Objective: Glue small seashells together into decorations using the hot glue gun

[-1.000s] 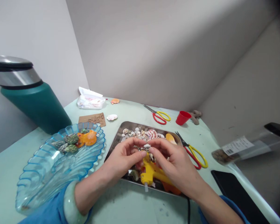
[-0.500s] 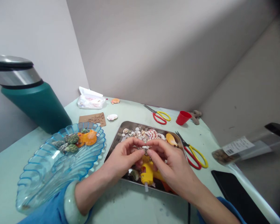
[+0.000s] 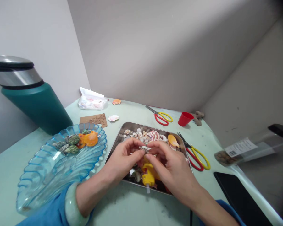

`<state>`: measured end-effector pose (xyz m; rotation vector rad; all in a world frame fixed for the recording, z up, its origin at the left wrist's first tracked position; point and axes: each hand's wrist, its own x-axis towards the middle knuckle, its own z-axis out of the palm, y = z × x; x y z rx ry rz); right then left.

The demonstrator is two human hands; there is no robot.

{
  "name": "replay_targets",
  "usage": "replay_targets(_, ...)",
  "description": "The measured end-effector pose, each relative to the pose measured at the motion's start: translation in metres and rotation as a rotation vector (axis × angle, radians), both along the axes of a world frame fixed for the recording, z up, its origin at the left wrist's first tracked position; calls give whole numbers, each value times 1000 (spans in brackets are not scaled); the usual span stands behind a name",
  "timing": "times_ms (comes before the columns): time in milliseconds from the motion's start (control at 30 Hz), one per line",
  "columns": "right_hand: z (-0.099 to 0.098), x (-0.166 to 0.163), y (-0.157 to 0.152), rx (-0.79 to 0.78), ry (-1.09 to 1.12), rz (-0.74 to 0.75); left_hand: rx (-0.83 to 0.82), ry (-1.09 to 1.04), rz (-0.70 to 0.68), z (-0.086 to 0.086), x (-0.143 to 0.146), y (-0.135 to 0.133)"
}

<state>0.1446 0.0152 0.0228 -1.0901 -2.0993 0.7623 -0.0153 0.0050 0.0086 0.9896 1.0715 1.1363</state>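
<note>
Both hands meet over a metal tray (image 3: 119,135) of seashells. My left hand (image 3: 126,153) pinches a small whitish shell (image 3: 145,148) between thumb and fingers. On the shell's other side is my right hand (image 3: 169,163), its thumb and forefinger curled close together; whether they grip the shell is hard to see. A yellow glue gun (image 3: 148,177) lies in the tray under the hands, its body partly covered by my right hand. Past the fingers lie a red-and-white striped scallop shell (image 3: 153,135) and a yellow shell (image 3: 173,141).
A blue clear shell-shaped dish (image 3: 54,175) on the left holds green snail-like shells and orange ones. Behind it stands a green bottle (image 3: 37,106). Scissors (image 3: 198,157) lie right of the tray, more scissors (image 3: 160,116) behind, near a red cup (image 3: 185,119). A black phone (image 3: 238,194) is at right.
My right hand has shifted slightly downward and left. The small shell has tilted a little between the fingers. Everything else on the table looks the same.
</note>
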Motion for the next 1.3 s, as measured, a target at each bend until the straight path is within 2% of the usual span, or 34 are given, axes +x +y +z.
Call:
replay_targets(133,0,1,2,62,-57,-66,-2,-22,-11,-1,0,1)
replay_targets(300,3,5,3,-20,-25,-84,24,-40,-56,0,-1,-1)
replay_targets(567,3,7,7,-106,-3,-72,84,-18,-41,-3,-3,-1)
replay_targets(733,1,8,8,-185,5,-39,65,-17,-13,-4,-3,1)
replay_targets(867,5,8,7,-40,-14,-50,17,-33,22,-3,-2,2)
replay_targets(1033,3,9,7,142,-85,27,-20,-31,34,-3,-2,2)
replay_targets(1200,2,9,9,144,-101,31,-38,-22,-1,-4,-3,2)
replay_targets(1300,4,8,10,64,-58,8,-19,-40,-11,-4,-3,2)
